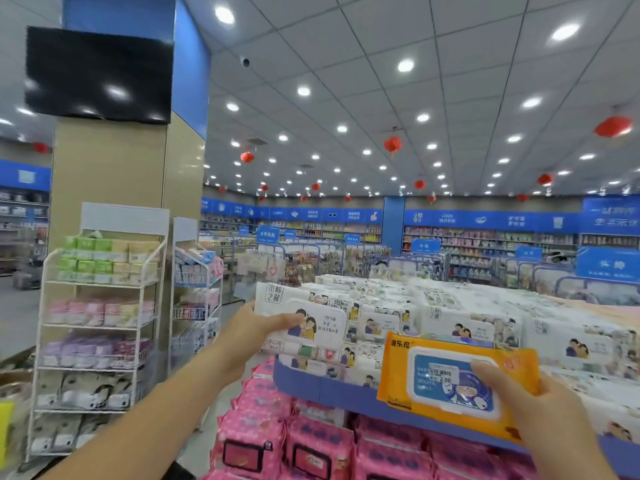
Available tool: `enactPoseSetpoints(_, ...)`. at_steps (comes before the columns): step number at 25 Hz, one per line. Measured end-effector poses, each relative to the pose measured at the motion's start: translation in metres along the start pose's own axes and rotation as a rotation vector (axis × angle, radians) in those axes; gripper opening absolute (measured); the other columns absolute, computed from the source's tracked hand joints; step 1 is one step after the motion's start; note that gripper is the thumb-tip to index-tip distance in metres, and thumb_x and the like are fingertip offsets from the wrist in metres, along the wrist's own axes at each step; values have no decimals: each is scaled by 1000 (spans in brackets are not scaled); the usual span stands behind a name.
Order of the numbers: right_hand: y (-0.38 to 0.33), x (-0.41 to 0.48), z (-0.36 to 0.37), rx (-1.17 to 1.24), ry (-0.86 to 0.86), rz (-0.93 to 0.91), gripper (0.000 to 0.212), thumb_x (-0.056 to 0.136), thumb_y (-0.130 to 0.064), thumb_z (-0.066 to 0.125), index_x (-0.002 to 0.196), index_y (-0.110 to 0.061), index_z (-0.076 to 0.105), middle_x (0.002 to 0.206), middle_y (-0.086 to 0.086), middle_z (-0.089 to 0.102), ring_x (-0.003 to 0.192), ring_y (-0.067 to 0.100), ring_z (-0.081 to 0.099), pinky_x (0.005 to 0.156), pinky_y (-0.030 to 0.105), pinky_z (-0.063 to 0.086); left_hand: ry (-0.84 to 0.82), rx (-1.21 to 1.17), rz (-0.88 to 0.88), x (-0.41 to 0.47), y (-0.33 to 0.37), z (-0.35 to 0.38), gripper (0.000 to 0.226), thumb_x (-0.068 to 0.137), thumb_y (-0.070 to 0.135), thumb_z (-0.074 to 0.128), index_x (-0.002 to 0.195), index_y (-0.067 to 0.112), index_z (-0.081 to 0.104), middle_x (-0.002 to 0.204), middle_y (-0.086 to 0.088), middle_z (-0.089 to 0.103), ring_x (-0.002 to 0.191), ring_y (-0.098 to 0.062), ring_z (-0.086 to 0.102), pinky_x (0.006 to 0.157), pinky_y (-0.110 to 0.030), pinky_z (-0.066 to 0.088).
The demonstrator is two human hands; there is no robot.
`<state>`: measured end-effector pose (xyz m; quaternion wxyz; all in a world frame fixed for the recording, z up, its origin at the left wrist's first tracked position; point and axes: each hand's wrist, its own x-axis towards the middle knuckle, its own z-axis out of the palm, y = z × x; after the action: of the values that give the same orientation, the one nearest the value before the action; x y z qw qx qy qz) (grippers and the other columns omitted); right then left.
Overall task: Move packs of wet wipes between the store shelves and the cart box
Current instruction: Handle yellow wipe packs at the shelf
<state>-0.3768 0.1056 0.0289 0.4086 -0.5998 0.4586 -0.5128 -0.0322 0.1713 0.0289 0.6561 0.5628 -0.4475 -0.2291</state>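
Right hand (540,407) – thumb curled over the lid of an orange wipes pack (446,382), fingers behind, held before the blue shelf edge (325,389) | left hand (254,327) – thumb across the front of a white wipes pack (304,315), at the left end of the stacked white packs (485,320) | pink packs (311,445) on the tier below | wire rack (100,327) at left

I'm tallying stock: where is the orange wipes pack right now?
Head view, lower right: the right hand holds the orange wipes pack in front of the shelf of white packs, above the pink packs.
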Motion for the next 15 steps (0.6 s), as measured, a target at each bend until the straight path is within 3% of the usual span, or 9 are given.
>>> enactPoseSetpoints(6, 16, 98, 66, 41, 42, 22, 45, 73, -53, 78, 84, -10, 69, 71, 12, 73, 72, 33, 68, 63, 42, 48, -26, 27, 46, 144, -65, -6, 48, 73, 21, 91, 113, 5, 68, 98, -7, 80, 92, -21, 77, 77, -30, 58)
enactPoseSetpoints(9, 35, 134, 77, 60, 45, 34, 52, 70, -57, 79, 91, -10, 71, 74, 12, 76, 73, 35, 72, 64, 43, 53, -78, 61, -22, 193, -96, -2, 73, 62, 36, 96, 121, 9, 63, 102, -6, 80, 100, -27, 75, 89, -44, 57)
enactPoseSetpoints(12, 42, 155, 78, 121, 39, 50, 41, 76, -48, 77, 85, -9, 69, 69, 12, 73, 68, 31, 69, 56, 34, 45, -135, 65, -68, 214, -129, 0, 56, 72, 20, 89, 120, 9, 63, 100, -8, 80, 93, -26, 76, 75, -28, 60)
enactPoseSetpoints(15, 47, 169, 81, 135, 12, 33, 32, 79, -41, 76, 84, -10, 69, 58, 7, 72, 63, 30, 70, 54, 33, 46, -190, 85, -154, 212, -141, -4, 53, 73, 23, 89, 120, 9, 67, 110, -11, 78, 96, -22, 77, 75, -29, 62)
